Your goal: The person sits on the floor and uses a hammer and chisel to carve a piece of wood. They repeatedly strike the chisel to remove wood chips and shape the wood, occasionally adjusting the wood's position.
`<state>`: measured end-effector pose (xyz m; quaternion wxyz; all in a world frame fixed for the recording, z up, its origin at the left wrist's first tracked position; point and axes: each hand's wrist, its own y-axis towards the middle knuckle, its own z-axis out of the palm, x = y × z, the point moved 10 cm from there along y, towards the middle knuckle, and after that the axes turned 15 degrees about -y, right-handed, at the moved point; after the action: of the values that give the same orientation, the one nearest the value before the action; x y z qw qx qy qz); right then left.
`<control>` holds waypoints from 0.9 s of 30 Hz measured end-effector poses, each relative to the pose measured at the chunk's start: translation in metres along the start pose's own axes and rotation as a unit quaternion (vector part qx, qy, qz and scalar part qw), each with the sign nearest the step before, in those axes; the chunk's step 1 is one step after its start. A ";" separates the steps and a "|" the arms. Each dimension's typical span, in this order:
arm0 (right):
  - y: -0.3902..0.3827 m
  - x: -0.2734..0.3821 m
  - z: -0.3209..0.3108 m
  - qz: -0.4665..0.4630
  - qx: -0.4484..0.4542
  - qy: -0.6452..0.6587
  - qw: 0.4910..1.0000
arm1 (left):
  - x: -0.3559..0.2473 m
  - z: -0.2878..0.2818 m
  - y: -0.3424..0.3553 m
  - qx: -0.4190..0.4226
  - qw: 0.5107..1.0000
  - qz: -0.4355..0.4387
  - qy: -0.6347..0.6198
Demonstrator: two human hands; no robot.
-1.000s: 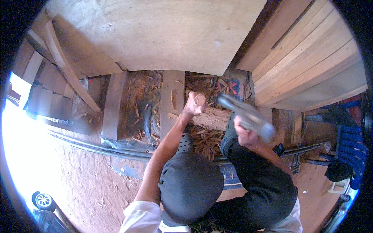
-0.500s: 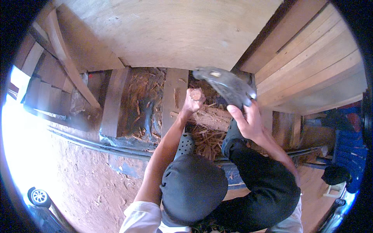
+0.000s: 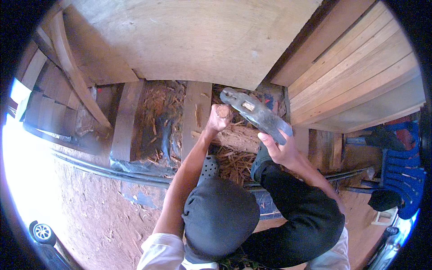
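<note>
My left hand [image 3: 219, 120] is closed in a fist around a round wooden stick, whose pale cut end [image 3: 222, 111] points up; the rest of it is hidden below. Just right of it is the dark metal head of a hatchet [image 3: 258, 114], with wood showing in its eye. My right hand [image 3: 286, 150] is closed at the hatchet's lower right end, thumb along the near side; the handle is mostly hidden beneath the head. A thick log [image 3: 240, 138] lies below, between my feet in perforated clogs [image 3: 208, 168].
Wood chips [image 3: 234, 163] cover the ground around the log. A large wooden panel [image 3: 180, 40] stands ahead, stacked planks [image 3: 355, 76] to the right, leaning boards [image 3: 72, 63] to the left. Dark pipes [image 3: 108, 173] run behind my feet. A blue plastic chair [image 3: 402, 173] stands at right.
The hatchet head has come lower and nearer to me, turning slightly, and it is no longer blurred. My left hand keeps its hold on the stick. The whole view has shifted slightly.
</note>
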<state>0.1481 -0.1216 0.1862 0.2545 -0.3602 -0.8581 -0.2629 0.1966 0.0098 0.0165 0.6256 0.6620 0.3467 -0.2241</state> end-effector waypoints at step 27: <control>-0.018 -0.031 -0.008 0.097 0.028 0.025 0.995 | 0.043 0.001 -0.013 0.002 0.986 -0.140 -0.085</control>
<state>0.1549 -0.1524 0.1680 0.3098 -0.4277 -0.8198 -0.2214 0.2158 0.0160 -0.0238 0.6140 0.5864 0.3811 -0.3660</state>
